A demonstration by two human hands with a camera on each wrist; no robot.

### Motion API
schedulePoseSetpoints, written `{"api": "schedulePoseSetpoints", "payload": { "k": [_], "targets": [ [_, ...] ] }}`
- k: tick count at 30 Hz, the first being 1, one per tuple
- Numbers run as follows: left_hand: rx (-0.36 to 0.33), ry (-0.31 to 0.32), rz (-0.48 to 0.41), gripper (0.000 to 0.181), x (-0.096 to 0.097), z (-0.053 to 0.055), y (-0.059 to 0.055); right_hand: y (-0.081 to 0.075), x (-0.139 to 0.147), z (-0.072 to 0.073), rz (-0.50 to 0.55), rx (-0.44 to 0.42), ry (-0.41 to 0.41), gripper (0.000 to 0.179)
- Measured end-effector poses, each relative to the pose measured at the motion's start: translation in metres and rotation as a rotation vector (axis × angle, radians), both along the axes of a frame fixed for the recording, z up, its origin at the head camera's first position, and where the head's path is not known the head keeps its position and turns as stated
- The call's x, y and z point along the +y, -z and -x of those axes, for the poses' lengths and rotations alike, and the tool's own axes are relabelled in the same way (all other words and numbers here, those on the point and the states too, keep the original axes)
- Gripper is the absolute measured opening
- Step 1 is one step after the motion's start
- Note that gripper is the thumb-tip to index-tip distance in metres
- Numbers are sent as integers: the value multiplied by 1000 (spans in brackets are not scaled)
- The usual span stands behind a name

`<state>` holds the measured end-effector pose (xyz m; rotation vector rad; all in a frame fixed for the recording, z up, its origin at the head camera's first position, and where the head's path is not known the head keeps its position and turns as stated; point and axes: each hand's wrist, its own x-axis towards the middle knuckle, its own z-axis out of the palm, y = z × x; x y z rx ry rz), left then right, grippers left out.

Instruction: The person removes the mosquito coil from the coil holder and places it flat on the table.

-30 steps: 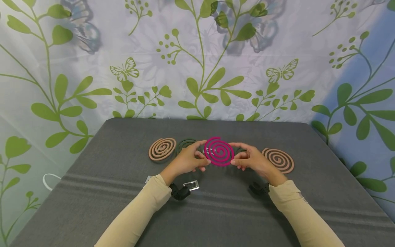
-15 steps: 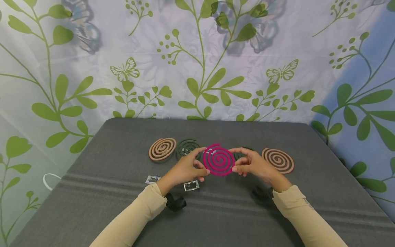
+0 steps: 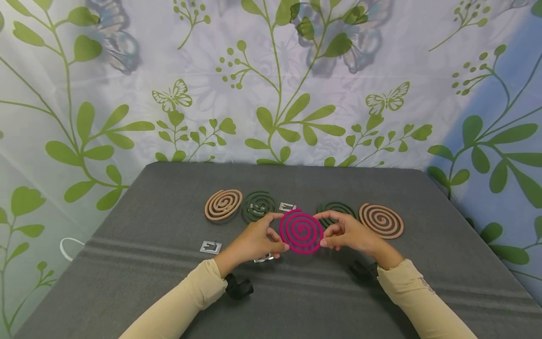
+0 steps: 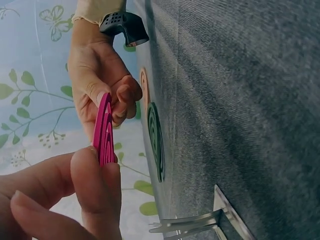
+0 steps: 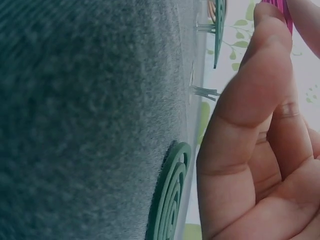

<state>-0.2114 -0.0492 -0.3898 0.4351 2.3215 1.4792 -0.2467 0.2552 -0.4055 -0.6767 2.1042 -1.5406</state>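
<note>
Backdrop: cloth (image 3: 237, 101) printed with leaves and butterflies, behind the pink coil (image 3: 301, 230); top and sides cut off.
Table: grey cover (image 3: 127, 292) beneath and around the pink coil, near edge out of frame.
Sleeves: cream left sleeve (image 3: 178, 301) and right sleeve (image 3: 417, 296), nearer the person than the pink coil, cut off at the bottom.
Left hand (image 3: 256, 240): thumb and forefinger pinch the pink coil's left rim.
Right hand (image 3: 355, 235): thumb and forefinger pinch its right rim; the hand hides part of the right green coil (image 4: 154, 137).
Pink coil: raised above the table between both hands, broad face tilted toward the head camera, loose outer end at the top pointing right; nearly round, so the long axis is hard to tell; edge-on in the left wrist view, only a corner in the right.
Tan coils: left tan coil (image 3: 223, 204) and right tan coil (image 3: 382, 218), beyond the pink coil on either side.
Left green coil (image 5: 219, 32): beyond and left of the pink coil; metal shows through its centre.
Metal stands: left stand (image 3: 211, 246) left of the pink coil; far stand (image 3: 288, 206) just beyond; near stand (image 3: 260, 260), mostly hidden by fingers.
</note>
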Motion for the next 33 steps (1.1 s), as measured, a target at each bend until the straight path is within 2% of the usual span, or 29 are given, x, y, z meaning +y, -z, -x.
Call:
{"api": "schedulePoseSetpoints", "payload": {
  "k": [8, 16, 22, 33],
  "targets": [
    [24, 11, 21, 72, -2, -3, 2, 3, 3, 0, -3, -21, -47, 72],
    [17, 8, 66, 68, -1, -5, 2, 6, 6, 0, -27, -56, -92, 74],
    [32, 26, 111, 69, 0, -7, 3, 9, 6, 0, -56, -56, -99, 73],
    [25, 52, 128, 64, 2, -6, 7, 12, 6, 2, -129, -44, -122, 71]
  ]
}}
